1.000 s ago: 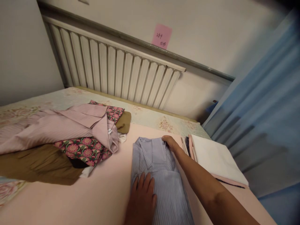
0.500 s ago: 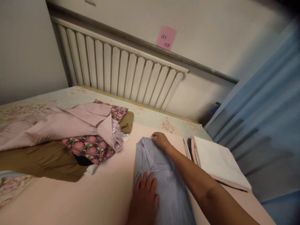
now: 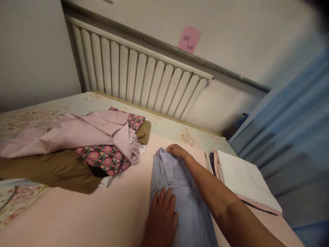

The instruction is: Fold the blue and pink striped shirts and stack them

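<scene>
A blue striped shirt lies lengthwise in front of me, folded narrow, its collar at the far end. My left hand rests flat on its left side with the fingers stretched out. At the collar's far right corner, my right hand pinches the fabric between thumb and fingers. My right forearm crosses above the shirt's right side and hides part of it. Under the shirt is a smooth pale pink cloth.
Left of the shirt lies a loose heap: a pink striped shirt, a floral garment and a brown garment. A stack of folded clothes, white on top, sits at right. Behind are a radiator and a blue curtain.
The whole view has shifted slightly, so everything appears a little further right. My right hand still holds the collar corner, and my left hand stays flat on the shirt.
</scene>
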A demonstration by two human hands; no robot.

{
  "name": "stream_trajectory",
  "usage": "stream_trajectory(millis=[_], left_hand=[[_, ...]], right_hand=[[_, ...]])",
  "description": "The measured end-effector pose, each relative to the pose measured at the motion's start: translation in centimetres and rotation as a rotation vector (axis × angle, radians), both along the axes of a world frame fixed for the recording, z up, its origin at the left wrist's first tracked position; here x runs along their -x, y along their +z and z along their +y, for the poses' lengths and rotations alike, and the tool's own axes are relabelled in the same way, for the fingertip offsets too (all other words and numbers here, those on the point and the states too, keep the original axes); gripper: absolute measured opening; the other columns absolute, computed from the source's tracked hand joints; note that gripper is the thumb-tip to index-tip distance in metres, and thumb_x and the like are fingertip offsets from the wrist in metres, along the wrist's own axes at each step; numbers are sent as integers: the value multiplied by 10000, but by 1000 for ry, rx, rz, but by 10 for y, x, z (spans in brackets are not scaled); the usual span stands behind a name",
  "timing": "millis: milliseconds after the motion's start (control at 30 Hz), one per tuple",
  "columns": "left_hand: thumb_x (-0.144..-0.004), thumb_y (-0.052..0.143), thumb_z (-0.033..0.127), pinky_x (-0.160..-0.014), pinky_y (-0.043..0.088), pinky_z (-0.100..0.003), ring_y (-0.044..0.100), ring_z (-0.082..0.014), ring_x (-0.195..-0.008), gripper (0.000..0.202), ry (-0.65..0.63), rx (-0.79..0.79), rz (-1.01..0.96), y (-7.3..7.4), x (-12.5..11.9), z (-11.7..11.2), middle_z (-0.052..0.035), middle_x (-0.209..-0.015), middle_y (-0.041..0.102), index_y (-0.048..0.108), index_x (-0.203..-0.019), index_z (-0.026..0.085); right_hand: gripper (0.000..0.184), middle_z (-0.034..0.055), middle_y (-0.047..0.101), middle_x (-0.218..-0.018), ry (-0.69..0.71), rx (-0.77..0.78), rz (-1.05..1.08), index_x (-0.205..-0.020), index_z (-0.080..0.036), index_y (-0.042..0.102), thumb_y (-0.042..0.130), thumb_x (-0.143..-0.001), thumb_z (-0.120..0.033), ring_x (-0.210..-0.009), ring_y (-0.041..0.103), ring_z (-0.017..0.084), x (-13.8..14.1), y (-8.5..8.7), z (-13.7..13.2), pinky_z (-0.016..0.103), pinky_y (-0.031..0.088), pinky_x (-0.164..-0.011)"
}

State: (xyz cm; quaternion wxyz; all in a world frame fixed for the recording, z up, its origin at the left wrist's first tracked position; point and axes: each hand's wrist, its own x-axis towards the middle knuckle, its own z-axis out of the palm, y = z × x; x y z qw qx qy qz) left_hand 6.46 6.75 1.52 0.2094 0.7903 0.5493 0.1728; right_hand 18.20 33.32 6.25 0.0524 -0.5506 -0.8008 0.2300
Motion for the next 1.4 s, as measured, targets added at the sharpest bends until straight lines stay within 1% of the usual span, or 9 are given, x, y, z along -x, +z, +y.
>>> stream_trajectory(millis=[267, 500, 733, 900, 1033, 1133, 1233, 1333, 1400], left_hand=[[-910, 421, 347, -1151, 263, -561, 287, -300, -1408, 495, 6, -44, 6, -4, -1, 0, -35, -1513, 376, 458, -1392, 240], [-908, 430, 346, -1152, 270, -548, 295, -290, -1406, 494, 10, -51, 0, -3, 0, -1, -26, -1508, 386, 457, -1392, 250], [-902, 431, 326, -1142, 285, -551, 320, -295, -1394, 490, 12, -51, 14, 0, -1, -1, -43, -1494, 408, 473, -1381, 234], [-901, 422, 313, -1147, 277, -545, 295, -284, -1407, 492, 26, -100, 20, -7, -3, -1, -33, -1507, 390, 463, -1386, 243], [-900, 415, 318, -1152, 273, -537, 302, -281, -1404, 489, 29, -99, 24, -8, -3, -1, -25, -1504, 396, 472, -1380, 248], [-897, 414, 321, -1149, 276, -545, 310, -290, -1399, 495, 30, -93, 31, -6, -3, -1, -33, -1500, 402, 473, -1381, 238], [-894, 421, 323, -1148, 278, -544, 312, -291, -1398, 497, 32, -90, 36, -7, -4, 0, -37, -1498, 405, 475, -1380, 237], [-895, 418, 313, -1149, 270, -544, 305, -290, -1402, 491, 35, -106, 38, -8, -4, 0, -37, -1499, 404, 479, -1376, 236], [-893, 418, 301, -1148, 269, -545, 309, -292, -1399, 491, 35, -108, 48, -8, -4, 0, -42, -1497, 406, 481, -1374, 228]], right_hand=[[142, 3, 659, -721, -6, -66, 46, -791, -168, 727, 599, -766, -225, -668, 541, 114, 22, -4, -2, 199, 373, -616], [219, -29, 616, -606, 57, -19, 61, -798, -162, 726, 530, -811, -258, -562, 500, 103, 32, -4, 0, 195, 374, -564], [149, 25, 702, -821, 16, -214, 65, -876, -203, 723, 612, -798, -264, -758, 597, 146, 32, -12, -6, 224, 415, -719], [208, 63, 710, -942, -71, -350, 80, -973, -185, 702, 539, -844, -187, -870, 622, 171, 11, -7, -10, 260, 437, -822], [292, 116, 670, -1090, -61, -463, 110, -1081, -135, 661, 476, -856, -124, -1041, 578, 206, 1, -4, -26, 323, 409, -959], [327, 123, 645, -1137, 12, -512, 131, -1131, -143, 635, 424, -884, -115, -1115, 537, 214, 8, -14, -51, 365, 389, -1011], [314, 113, 603, -1246, 144, -509, 132, -1194, -181, 606, 468, -912, -195, -1199, 499, 217, 20, -31, -74, 391, 371, -1050], [406, 146, 482, -1404, 250, -501, 78, -1306, -154, 526, 518, -922, -287, -1329, 393, 244, 30, -48, -83, 441, 297, -1116], [453, 165, 430, -1445, 250, -496, 41, -1350, -127, 481, 507, -937, -312, -1368, 344, 250, 33, -55, -81, 454, 249, -1143]])
